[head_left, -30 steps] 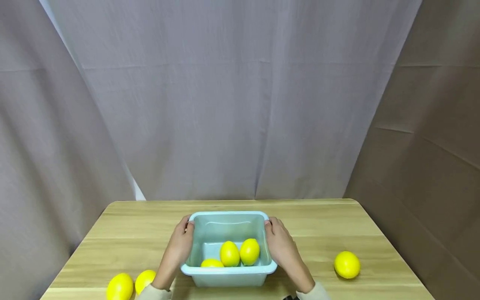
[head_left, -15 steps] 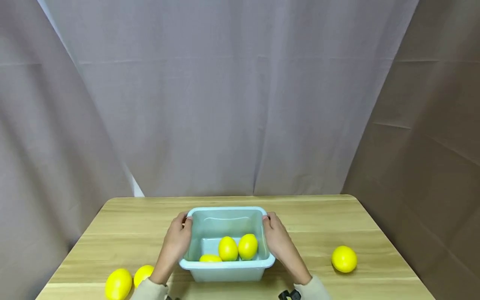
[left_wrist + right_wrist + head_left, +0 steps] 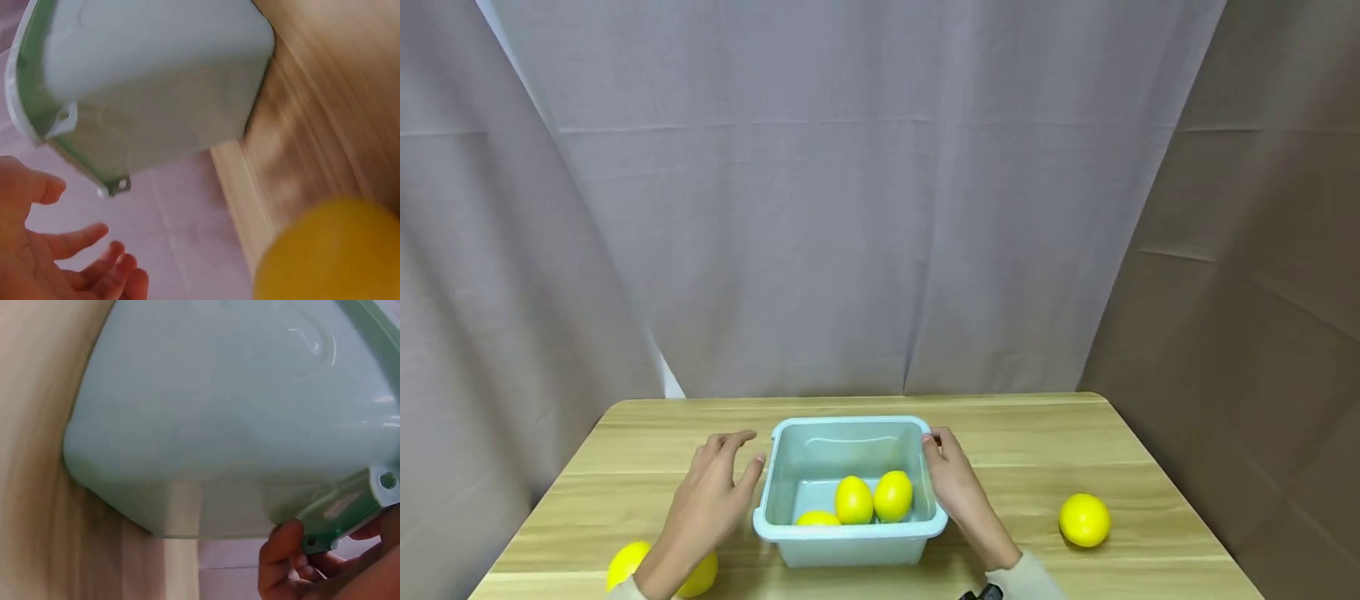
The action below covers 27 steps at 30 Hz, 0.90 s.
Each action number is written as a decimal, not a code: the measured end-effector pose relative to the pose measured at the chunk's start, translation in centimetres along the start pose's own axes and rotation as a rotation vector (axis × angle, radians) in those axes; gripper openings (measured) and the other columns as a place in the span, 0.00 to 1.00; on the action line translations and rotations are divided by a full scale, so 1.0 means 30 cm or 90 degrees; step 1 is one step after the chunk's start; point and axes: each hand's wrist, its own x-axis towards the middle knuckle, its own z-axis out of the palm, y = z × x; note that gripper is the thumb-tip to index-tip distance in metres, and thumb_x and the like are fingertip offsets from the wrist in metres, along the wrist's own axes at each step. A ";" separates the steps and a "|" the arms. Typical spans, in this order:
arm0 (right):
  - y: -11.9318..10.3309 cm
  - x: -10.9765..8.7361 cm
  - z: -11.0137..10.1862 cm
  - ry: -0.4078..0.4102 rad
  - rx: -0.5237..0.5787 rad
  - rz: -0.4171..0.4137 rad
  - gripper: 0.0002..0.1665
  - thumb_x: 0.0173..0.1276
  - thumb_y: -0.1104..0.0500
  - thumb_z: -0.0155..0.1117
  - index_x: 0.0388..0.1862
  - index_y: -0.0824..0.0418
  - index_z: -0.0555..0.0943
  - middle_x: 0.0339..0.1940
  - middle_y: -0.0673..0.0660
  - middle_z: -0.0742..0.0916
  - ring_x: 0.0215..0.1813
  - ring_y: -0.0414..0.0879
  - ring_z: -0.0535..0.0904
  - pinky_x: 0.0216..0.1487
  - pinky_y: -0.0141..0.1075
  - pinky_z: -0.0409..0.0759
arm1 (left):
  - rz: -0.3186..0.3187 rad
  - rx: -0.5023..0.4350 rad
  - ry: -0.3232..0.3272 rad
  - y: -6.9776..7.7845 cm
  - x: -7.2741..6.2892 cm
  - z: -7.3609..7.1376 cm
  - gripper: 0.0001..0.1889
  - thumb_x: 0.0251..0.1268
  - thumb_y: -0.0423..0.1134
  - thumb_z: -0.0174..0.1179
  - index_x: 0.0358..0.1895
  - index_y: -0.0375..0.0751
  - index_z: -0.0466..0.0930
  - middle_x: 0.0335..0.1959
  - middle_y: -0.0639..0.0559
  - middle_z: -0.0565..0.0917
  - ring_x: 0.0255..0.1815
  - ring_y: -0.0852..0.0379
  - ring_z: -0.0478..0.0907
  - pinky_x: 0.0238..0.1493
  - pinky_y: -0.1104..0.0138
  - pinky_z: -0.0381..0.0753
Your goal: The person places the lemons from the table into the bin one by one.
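Observation:
A pale blue-green plastic bin (image 3: 850, 552) stands on the wooden table with 3 yellow lemons inside, one lemon (image 3: 853, 500) in the middle of them. My right hand (image 3: 958, 492) grips the bin's right rim near the far corner. Its thumb lies on top, and in the right wrist view the fingers curl under the rim (image 3: 340, 509). Just left of the bin, my left hand (image 3: 703, 500) holds nothing; its fingers are spread and a gap separates them from the rim. The left wrist view shows this hand (image 3: 69, 244) beside the bin's outer wall (image 3: 156, 106).
Under my left forearm two lemons show, one lemon (image 3: 625, 565) and another lemon (image 3: 702, 575), both partly hidden by it. A single lemon (image 3: 1084, 521) lies on the table's right side. Grey curtains (image 3: 790, 250) hang behind the table (image 3: 1015, 425).
My left hand has let go of the bin's left rim and moved left, its fingers spreading. The right hand keeps its grip. The bin and lemons look almost unmoved.

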 end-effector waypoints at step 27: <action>0.016 0.000 0.010 0.041 0.056 0.026 0.17 0.86 0.55 0.51 0.57 0.68 0.78 0.51 0.61 0.81 0.41 0.49 0.72 0.44 0.40 0.71 | 0.548 0.157 -0.083 -0.353 -0.061 -0.115 0.18 0.61 0.46 0.77 0.52 0.52 0.84 0.47 0.59 0.82 0.44 0.60 0.81 0.36 0.67 0.84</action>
